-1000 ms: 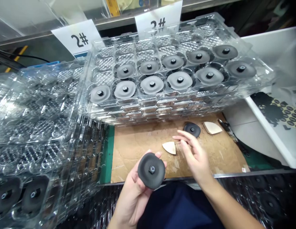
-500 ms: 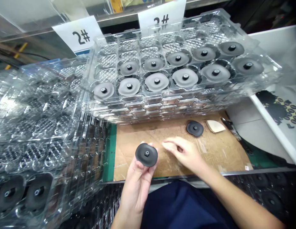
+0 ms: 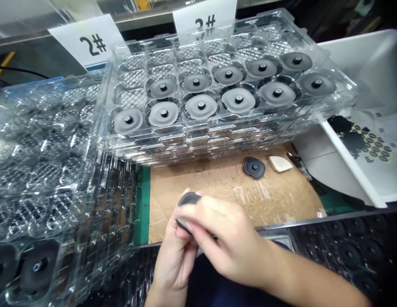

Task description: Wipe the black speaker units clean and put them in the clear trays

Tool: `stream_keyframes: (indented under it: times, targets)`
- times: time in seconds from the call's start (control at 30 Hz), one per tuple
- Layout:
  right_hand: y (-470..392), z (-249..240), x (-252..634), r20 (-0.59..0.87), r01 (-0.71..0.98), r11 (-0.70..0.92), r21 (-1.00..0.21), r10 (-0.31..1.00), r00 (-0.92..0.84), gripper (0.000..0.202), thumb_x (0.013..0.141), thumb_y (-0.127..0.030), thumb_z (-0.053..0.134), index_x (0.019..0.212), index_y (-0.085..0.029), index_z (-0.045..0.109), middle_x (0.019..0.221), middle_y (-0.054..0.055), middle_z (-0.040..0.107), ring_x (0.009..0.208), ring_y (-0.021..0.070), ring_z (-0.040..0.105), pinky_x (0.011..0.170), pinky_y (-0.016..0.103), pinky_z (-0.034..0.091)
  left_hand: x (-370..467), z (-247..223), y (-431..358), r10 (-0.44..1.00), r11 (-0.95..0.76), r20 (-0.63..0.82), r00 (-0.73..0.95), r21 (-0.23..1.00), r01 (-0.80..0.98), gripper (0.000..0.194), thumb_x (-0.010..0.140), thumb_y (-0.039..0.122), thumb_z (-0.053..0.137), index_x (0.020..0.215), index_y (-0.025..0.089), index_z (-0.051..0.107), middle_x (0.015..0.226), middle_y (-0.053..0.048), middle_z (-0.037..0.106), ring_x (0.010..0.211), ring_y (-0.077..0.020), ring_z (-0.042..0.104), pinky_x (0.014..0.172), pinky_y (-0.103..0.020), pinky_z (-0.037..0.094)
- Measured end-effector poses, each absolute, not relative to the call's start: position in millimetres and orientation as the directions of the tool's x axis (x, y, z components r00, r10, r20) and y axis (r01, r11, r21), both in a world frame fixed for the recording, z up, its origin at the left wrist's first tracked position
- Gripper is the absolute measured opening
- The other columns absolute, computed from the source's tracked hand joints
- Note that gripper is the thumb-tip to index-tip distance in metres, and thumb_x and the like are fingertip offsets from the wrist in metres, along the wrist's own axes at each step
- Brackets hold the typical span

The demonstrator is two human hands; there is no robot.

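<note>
A round black dish-like part [image 3: 188, 198] with a raised stud in the middle is held in my left hand [image 3: 174, 256], whose fingers close round it from below. Over that same part lies my right hand [image 3: 230, 234], a little blurred, with its bent fingers and thumb closed on the part's face and edge. The right hand hides the stud and most of the part. Beyond my hands, a second black dish-like part [image 3: 254, 168] lies stud up on the brown cardboard sheet [image 3: 217, 181].
A stack of clear plastic trays [image 3: 198, 128] stands behind, its top one partly filled with such parts. More clear trays [image 3: 51, 170] pile up at left. A pale wedge-shaped pad [image 3: 280, 163] lies near a white bin [image 3: 352, 166] with small black pieces.
My right hand has moved left from over the cardboard onto the part in my left hand. The part is now tilted and mostly covered. The view has shifted slightly.
</note>
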State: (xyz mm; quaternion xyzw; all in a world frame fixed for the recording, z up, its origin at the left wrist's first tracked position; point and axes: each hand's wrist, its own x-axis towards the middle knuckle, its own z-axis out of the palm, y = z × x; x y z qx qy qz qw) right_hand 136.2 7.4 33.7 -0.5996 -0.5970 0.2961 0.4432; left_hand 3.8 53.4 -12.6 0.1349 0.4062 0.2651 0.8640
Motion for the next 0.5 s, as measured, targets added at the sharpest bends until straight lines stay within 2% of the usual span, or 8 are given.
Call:
stream_keyframes:
  times: [0.07,0.13,0.23,0.3,0.33,0.4,0.5]
  targets:
    - [3.5,34.2,137.4,0.074,0.404,0.055,-0.913,0.997,0.033,0.023,0.088,-0.011,0.044,0.103,-0.015,0.06,0.091,0.003,0.062,0.081,0.0119,0.056,0.075,0.021,0.044,3.0,-11.7,54.0,0.562,0.826,-0.619,0.548,0.462,-0.324,0.049,0.065,0.029,0.072,0.112,0.03,0.06,0.112,-0.003,0.066,0.108,-0.0212,0.057,0.093,-0.028,0.046]
    - [4.0,35.5,138.5,0.021,0.415,0.008,-0.91,0.999,0.026,0.022,0.087,-0.011,0.045,0.101,-0.017,0.061,0.092,0.002,0.062,0.082,0.0114,0.056,0.074,0.02,0.044,4.5,-10.3,53.8,0.552,0.831,-0.615,0.563,0.454,-0.32,0.048,0.062,0.029,0.074,0.108,0.029,0.063,0.111,-0.003,0.067,0.106,-0.0212,0.059,0.091,-0.028,0.047]
    - [9.0,37.1,137.7,0.161,0.458,0.099,-0.883,0.982,0.099,0.025,0.088,-0.012,0.044,0.106,-0.012,0.06,0.091,0.005,0.063,0.083,0.0139,0.056,0.079,0.024,0.044,7.1,-6.7,54.3,0.54,0.841,-0.626,0.563,0.425,-0.334,0.036,0.067,0.029,0.071,0.103,0.03,0.065,0.108,-0.001,0.068,0.105,-0.0187,0.059,0.091,-0.027,0.047]
    - [7.0,36.8,139.2,0.218,0.427,0.171,-0.888,0.974,0.064,0.026,0.088,-0.011,0.044,0.108,-0.01,0.059,0.092,0.006,0.063,0.083,0.0135,0.056,0.08,0.024,0.044,5.9,-4.3,56.1,0.529,0.847,-0.624,0.574,0.426,-0.317,0.038,0.069,0.024,0.069,0.106,0.031,0.063,0.11,-0.001,0.068,0.103,-0.0174,0.06,0.088,-0.025,0.048]
    - [3.1,35.9,141.8,0.2,0.4,0.174,-0.9,0.979,0.025,0.026,0.088,-0.011,0.044,0.108,-0.011,0.059,0.092,0.005,0.063,0.083,0.0124,0.056,0.08,0.022,0.044,4.5,-3.6,57.2,0.528,0.847,-0.616,0.584,0.431,-0.31,0.041,0.068,0.023,0.07,0.107,0.031,0.063,0.11,-0.001,0.068,0.102,-0.0176,0.061,0.087,-0.024,0.049]
    - [-8.7,31.9,150.3,0.09,0.364,0.084,-0.928,0.996,0.002,0.023,0.088,-0.011,0.047,0.105,-0.016,0.061,0.092,0.002,0.063,0.08,0.0097,0.056,0.075,0.018,0.044,1.8,-3.5,58.6,0.542,0.837,-0.586,0.603,0.444,-0.32,0.05,0.061,0.027,0.075,0.109,0.032,0.062,0.11,-0.001,0.068,0.101,-0.0196,0.062,0.087,-0.026,0.05]
    - [-27.6,20.4,164.2,-0.057,0.346,-0.119,-0.931,0.981,0.183,0.02,0.087,-0.016,0.05,0.101,-0.024,0.062,0.089,-0.001,0.063,0.077,0.009,0.058,0.07,0.017,0.044,2.3,-4.0,57.4,0.573,0.817,-0.565,0.594,0.456,-0.355,0.052,0.057,0.032,0.075,0.108,0.033,0.063,0.111,-0.002,0.067,0.105,-0.0224,0.059,0.091,-0.032,0.048]
